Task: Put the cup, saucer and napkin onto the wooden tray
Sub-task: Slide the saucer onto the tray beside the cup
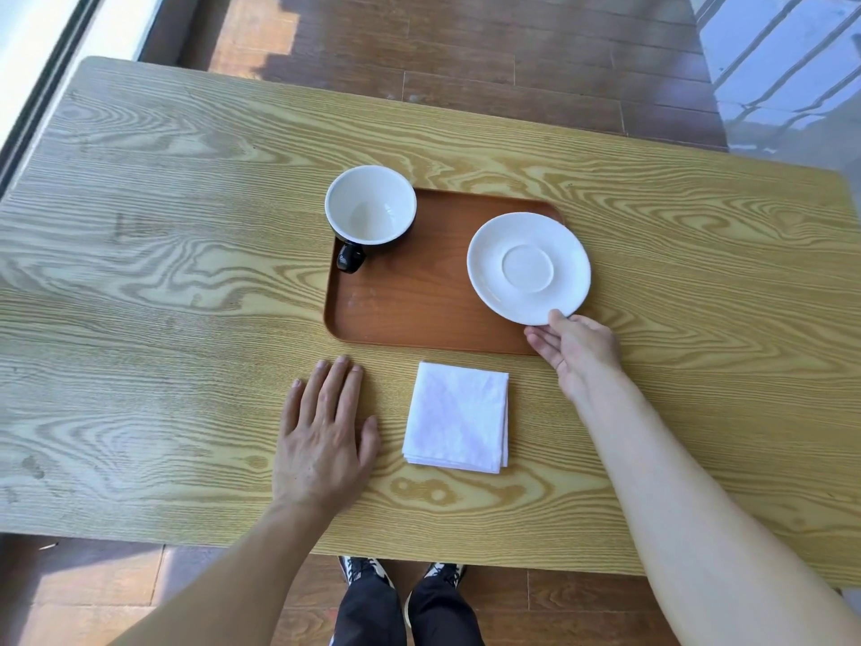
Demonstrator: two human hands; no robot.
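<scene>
The saucer step looks underway: the right hand [575,349] pinches the near rim of the smooth white saucer [529,268] over the tray's [419,310] right edge. The glossy cup [370,207] stands at its far-left corner. The left hand [326,435] lies flat, holding nothing, beside the folded napkin [458,417], probably next.

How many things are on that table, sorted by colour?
White: 2, the saucer and the napkin
Black outside, white inside: 1, the cup
Brown: 1, the tray
Total: 4
</scene>
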